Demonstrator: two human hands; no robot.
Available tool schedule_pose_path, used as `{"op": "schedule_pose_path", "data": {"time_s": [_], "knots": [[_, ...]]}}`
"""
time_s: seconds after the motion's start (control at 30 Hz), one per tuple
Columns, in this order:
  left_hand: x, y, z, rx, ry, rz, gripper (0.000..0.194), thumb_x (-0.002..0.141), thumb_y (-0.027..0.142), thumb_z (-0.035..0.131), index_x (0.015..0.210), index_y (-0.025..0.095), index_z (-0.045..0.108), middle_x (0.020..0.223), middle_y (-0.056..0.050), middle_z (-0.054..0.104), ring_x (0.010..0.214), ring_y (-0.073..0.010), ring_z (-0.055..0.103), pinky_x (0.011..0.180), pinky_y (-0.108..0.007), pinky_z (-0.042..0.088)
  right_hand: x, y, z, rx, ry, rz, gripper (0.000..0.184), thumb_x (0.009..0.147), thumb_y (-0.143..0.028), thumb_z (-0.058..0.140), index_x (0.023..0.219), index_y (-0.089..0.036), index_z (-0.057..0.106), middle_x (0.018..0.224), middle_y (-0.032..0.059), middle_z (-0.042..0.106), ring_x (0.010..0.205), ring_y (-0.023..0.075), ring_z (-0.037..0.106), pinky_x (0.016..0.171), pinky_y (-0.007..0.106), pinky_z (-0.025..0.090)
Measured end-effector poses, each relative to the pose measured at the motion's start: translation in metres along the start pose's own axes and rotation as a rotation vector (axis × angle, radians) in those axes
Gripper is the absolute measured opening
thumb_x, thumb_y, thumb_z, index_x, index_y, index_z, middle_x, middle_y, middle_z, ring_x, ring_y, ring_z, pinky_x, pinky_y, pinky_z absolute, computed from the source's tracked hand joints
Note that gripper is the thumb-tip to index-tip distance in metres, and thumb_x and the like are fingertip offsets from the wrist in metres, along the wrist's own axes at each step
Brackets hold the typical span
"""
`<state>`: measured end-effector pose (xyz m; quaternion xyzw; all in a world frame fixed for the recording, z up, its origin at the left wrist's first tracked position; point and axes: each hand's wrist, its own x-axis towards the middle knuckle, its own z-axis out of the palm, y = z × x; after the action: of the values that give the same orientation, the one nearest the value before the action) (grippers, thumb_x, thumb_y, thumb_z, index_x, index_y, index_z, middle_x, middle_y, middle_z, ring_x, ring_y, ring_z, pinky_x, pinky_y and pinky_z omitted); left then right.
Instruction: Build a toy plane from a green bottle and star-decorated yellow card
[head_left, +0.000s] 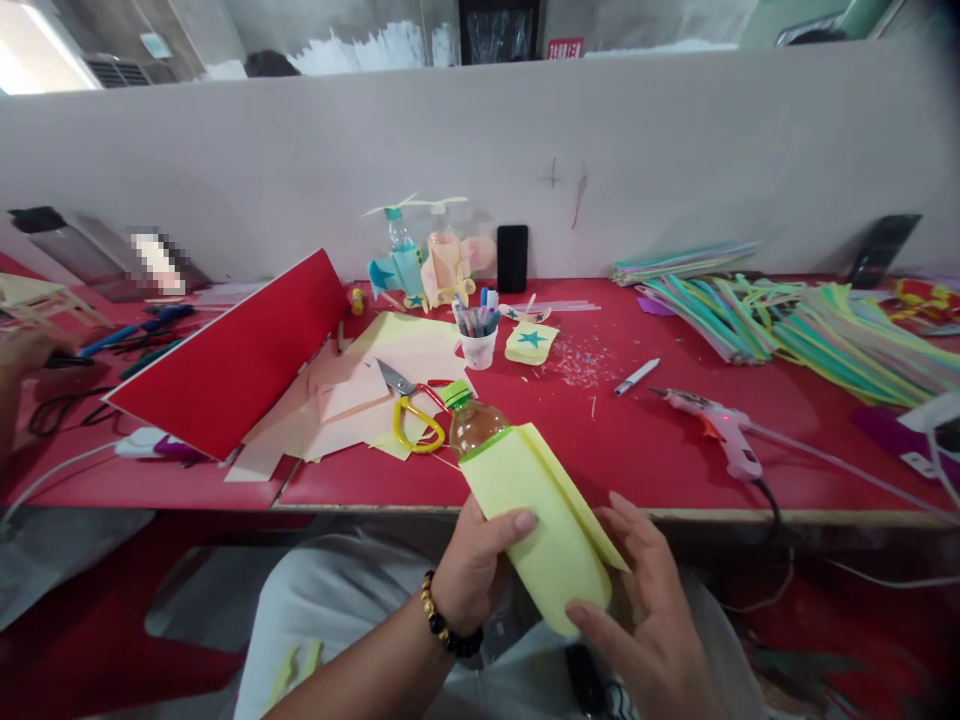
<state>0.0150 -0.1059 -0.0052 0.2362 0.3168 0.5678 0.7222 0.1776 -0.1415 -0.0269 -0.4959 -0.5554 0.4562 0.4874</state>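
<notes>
A clear plastic bottle [476,425] with a green cap is wrapped in pale yellow paper [540,530], tilted above the lap. One long edge of the paper stands away from the bottle as a loose flap. My left hand [480,560], with a beaded bracelet at the wrist, is closed around the wrapped bottle, thumb on top. At the bottle's lower end is my right hand [645,590], its fingers spread by the flap and its thumb at the paper's bottom edge. Whether those fingers press on the paper is hard to see.
Scissors [412,420] lie on paper sheets left of the bottle. A pink glue gun [720,430] and a marker [637,377] rest to the right. Behind stand a cup of pens [478,345], decorated bottle models [442,260] and a phone [513,258]. Another person's hand [22,370] is far left.
</notes>
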Motion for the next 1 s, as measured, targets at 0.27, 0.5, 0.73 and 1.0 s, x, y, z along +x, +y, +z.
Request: {"op": "schedule_pose_path", "data": {"time_s": [0.27, 0.5, 0.73, 1.0], "knots": [[-0.008, 0.005, 0.003, -0.183, 0.125, -0.005, 0.062, 0.07, 0.028, 0.079, 0.126, 0.013, 0.056, 0.11, -0.014, 0.071, 0.104, -0.0317, 0.066, 0.094, -0.042, 0.051, -0.012, -0.016, -0.025, -0.505, 0.136, -0.673, 0.037, 0.077, -0.005, 0.062, 0.112, -0.019, 0.059, 0.105, 0.0097, 0.06, 0.095, 0.0215, 0.061, 0.081, 0.037, 0.054], [-0.009, 0.006, 0.008, -0.327, 0.129, -0.057, 0.063, 0.07, 0.029, 0.079, 0.126, 0.011, 0.056, 0.112, -0.016, 0.07, 0.107, -0.0339, 0.065, 0.1, -0.045, 0.047, 0.005, -0.02, -0.018, -0.734, 0.09, -0.779, 0.041, 0.084, -0.012, 0.06, 0.124, -0.015, 0.054, 0.105, 0.0103, 0.068, 0.098, 0.0225, 0.064, 0.082, 0.037, 0.054], [-0.007, 0.006, 0.013, -0.346, 0.19, 0.016, 0.063, 0.077, 0.027, 0.073, 0.134, 0.013, 0.05, 0.119, -0.014, 0.068, 0.115, -0.0321, 0.061, 0.103, -0.043, 0.045, 0.005, -0.011, -0.007, -0.783, 0.053, -0.77, 0.059, 0.082, -0.023, 0.065, 0.136, -0.011, 0.043, 0.121, 0.0175, 0.06, 0.111, 0.0286, 0.057, 0.09, 0.046, 0.05], [-0.005, -0.002, 0.02, -0.332, 0.171, 0.003, 0.06, 0.077, 0.029, 0.073, 0.131, 0.013, 0.053, 0.115, -0.014, 0.069, 0.116, -0.032, 0.061, 0.103, -0.044, 0.045, 0.006, -0.004, 0.001, -0.668, 0.117, -0.625, 0.063, 0.079, -0.027, 0.07, 0.134, -0.017, 0.042, 0.122, 0.0159, 0.053, 0.111, 0.0283, 0.053, 0.091, 0.046, 0.05]]}}
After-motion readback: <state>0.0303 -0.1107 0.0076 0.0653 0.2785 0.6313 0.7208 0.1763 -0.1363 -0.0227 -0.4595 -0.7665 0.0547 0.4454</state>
